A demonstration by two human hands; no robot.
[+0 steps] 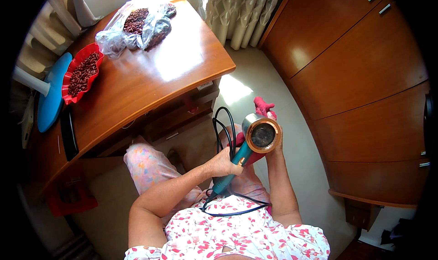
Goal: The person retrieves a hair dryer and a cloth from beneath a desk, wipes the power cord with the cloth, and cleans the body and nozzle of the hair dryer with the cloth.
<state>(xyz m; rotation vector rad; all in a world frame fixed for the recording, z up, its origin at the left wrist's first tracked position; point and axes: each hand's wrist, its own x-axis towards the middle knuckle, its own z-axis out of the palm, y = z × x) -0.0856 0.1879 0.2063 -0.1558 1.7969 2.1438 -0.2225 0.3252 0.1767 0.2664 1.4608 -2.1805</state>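
Observation:
A teal hair dryer with a copper-rimmed round end points up and to the right above my lap. My left hand is wrapped round its handle. Its dark cord loops beside the handle and across my patterned top. Behind the dryer's head, my right hand is mostly hidden, with a few fingertips against a bright pink item. More of that pink material shows below the dryer's head, and its full shape is hidden.
A wooden desk at the upper left holds a red dish of dark red beans, plastic bags with more beans, a blue round object and a black flat object. Wooden cabinets stand at the right.

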